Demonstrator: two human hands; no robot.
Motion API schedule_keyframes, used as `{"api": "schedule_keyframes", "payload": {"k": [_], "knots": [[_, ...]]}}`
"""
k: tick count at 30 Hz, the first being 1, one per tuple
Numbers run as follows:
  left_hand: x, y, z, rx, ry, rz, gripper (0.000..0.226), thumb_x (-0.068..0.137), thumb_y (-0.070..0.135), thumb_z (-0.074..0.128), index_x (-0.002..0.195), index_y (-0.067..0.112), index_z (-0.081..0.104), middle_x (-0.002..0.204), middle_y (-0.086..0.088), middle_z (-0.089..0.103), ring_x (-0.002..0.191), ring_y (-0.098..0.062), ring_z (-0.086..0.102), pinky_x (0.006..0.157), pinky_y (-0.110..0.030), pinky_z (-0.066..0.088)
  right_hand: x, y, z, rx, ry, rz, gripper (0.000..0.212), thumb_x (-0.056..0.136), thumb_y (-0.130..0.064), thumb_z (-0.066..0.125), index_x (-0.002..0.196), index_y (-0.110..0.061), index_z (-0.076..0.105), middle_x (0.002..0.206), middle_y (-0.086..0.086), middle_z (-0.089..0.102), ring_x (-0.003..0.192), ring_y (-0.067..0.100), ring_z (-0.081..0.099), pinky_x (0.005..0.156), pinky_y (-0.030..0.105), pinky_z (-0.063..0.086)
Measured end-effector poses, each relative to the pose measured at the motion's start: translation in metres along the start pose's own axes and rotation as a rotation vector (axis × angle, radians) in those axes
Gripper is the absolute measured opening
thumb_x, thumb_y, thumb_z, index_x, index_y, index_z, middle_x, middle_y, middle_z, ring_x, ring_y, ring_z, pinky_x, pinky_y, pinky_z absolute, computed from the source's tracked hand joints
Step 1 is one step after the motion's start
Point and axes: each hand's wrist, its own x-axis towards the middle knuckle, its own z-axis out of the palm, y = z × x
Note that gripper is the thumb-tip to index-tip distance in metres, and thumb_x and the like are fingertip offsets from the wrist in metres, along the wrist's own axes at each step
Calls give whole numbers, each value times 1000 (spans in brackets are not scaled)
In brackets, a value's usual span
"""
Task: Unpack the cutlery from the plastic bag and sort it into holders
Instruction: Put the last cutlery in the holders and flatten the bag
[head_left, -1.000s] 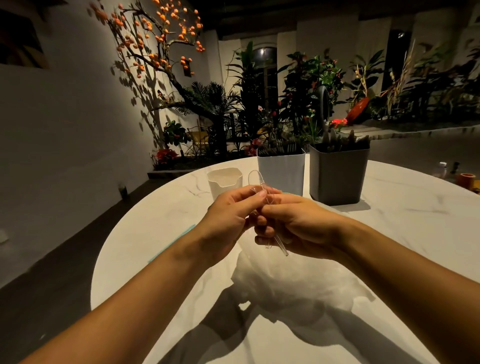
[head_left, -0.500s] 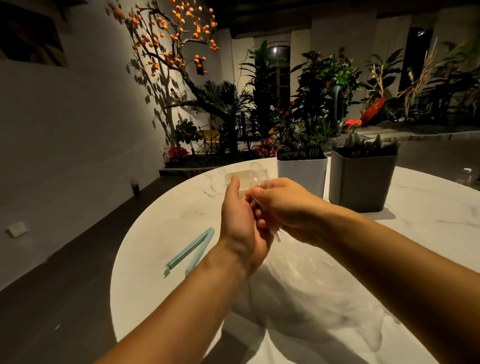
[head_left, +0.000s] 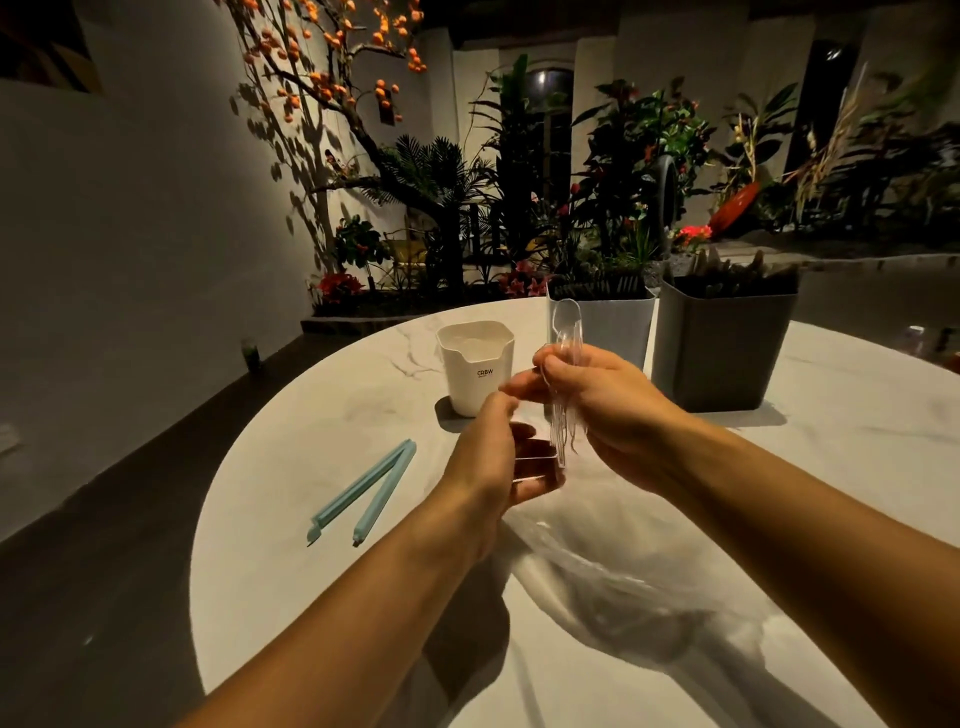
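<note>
Two hands: right hand (head_left: 605, 410) is gripping clear spoons (head_left: 565, 358); left hand (head_left: 493, 457), fingers loosely curled, is holding nothing visible.
Bag: plastic bag (head_left: 613, 566) is lying at 6 o'clock.
Holders: white cup (head_left: 475, 366) at 11, pale holder (head_left: 613, 322) and grey holder (head_left: 722, 348) at 12–1.
Clip: blue clip (head_left: 363, 491) at 9.
Surface: marble table (head_left: 857, 447); plants (head_left: 597, 171) behind.

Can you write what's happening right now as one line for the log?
right hand: holds clear spoons | left hand: beside, loosely curled | white cup: empty | bag: on table

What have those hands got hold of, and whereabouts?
The right hand grips clear plastic spoons around their handles, bowls upward. The left hand seems empty.
</note>
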Motion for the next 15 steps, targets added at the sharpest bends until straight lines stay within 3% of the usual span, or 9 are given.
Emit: {"api": "schedule_keyframes", "payload": {"k": [2, 5, 6, 9, 11, 15], "knots": [[0, -1, 3, 115, -46, 36, 35, 105, 34, 38, 115, 8, 60, 111, -19, 65, 103, -28, 66, 88, -41, 60, -1, 2, -3, -34, -23, -9, 23, 107, -17, 35, 101, -10, 57, 95, 0, 77, 97, 9, 69, 85, 25, 43], [1, -2, 14, 271, -99, 154, 21, 108, 20, 36, 111, 15, 57, 98, -5, 65, 92, -16, 64, 94, -39, 56, -3, 5, -4, -65, -76, 32, 25, 108, -23, 33, 107, -10, 55, 105, -5, 76, 78, 5, 71, 57, 17, 49], [2, -2, 17, 270, -112, 172, 20, 109, 20, 36, 113, 17, 55, 95, -2, 64, 88, -14, 64, 91, -37, 57, -3, 7, -6, -66, -91, 42, 26, 108, -24, 33, 110, -10, 54, 107, -5, 75, 78, 6, 71, 54, 17, 50], [4, -2, 19, 201, -133, 164, 20, 109, 24, 37, 101, 21, 55, 89, -4, 61, 81, -15, 61, 86, -37, 58, -2, 8, -12, -86, -135, 35, 26, 108, -25, 32, 111, -12, 54, 108, -7, 75, 95, 10, 71, 71, 22, 54], [4, -4, 20, 167, -139, 163, 23, 109, 27, 36, 95, 22, 54, 81, -3, 56, 70, -11, 55, 74, -29, 56, 1, 7, -17, -95, -156, 31, 25, 108, -26, 33, 109, -13, 54, 109, -7, 75, 96, 8, 71, 79, 25, 52], [8, -7, 24, 96, -68, 146, 37, 109, 33, 31, 77, 17, 43, 62, 2, 39, 51, -5, 36, 48, -18, 33, 6, 7, -16, -86, -193, 38, 25, 108, -26, 33, 107, -9, 52, 109, -2, 75, 93, 8, 72, 73, 21, 50]]}}
